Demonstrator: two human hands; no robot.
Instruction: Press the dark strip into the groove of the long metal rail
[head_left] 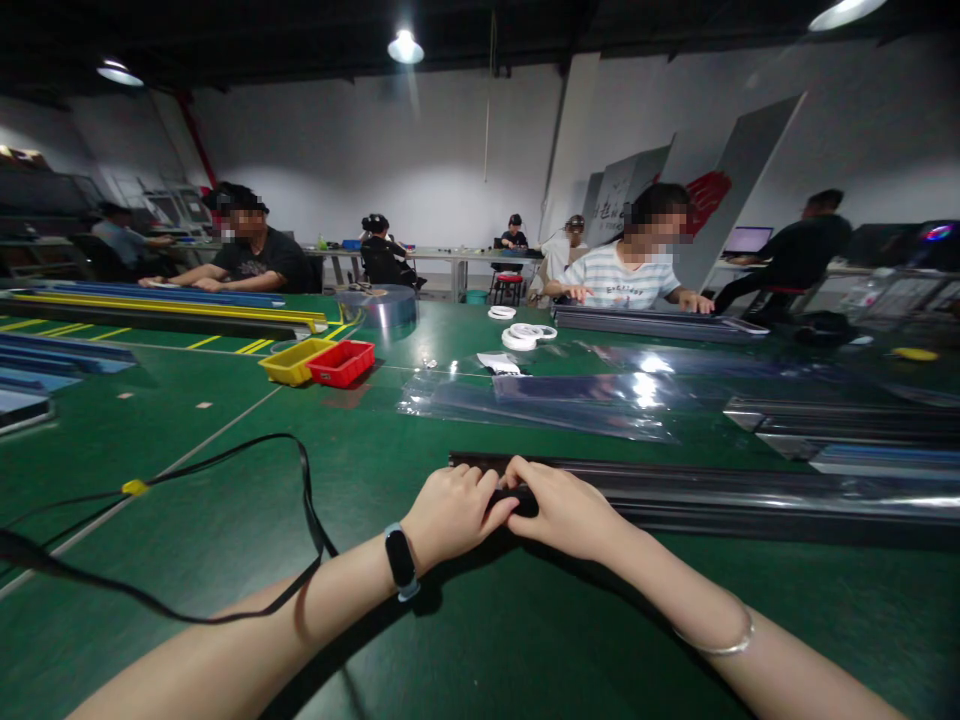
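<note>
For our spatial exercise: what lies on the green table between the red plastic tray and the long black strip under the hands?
In the head view, between the red plastic tray and long black strip, only bare green table shows.

Green bench (487, 640), black rail (750, 495) near right, yellow tray (294, 362) beside red tray (341, 363) far left, black wristband (400, 560).

We stretched both forearms forward over the table. Our left hand (452, 510) and right hand (564, 508) met fingertip to fingertip, knuckles up, fingers curled down. Each wrist wore a band.
</note>
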